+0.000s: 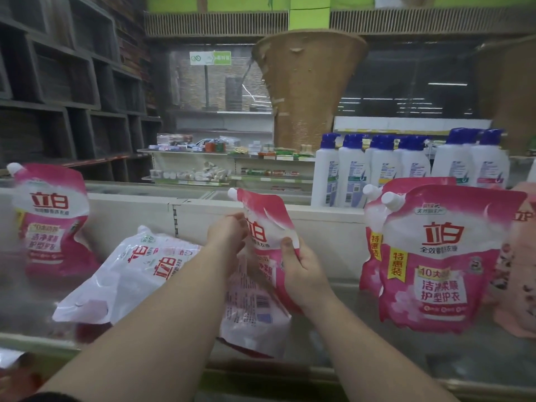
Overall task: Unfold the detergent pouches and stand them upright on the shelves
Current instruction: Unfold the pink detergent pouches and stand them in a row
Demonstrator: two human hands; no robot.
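Observation:
Both hands hold a pink and white detergent pouch (265, 227) upright over the shelf (391, 343), its white cap at the top left. My left hand (227, 233) pinches its left edge near the top. My right hand (301, 271) grips its right edge lower down, thumb on the front. The pouch is creased down its middle. One pouch (50, 219) stands upright at the far left. Two more pouches (443, 256) stand at the right, one behind the other. A pile of flat pouches (139, 271) lies on the shelf under my left forearm.
White bottles with blue caps (385, 166) stand in a row on the ledge behind the right pouches. A pale pink package (519, 271) sits at the far right edge. A white back wall (145, 221) bounds the shelf. Other store shelves lie beyond.

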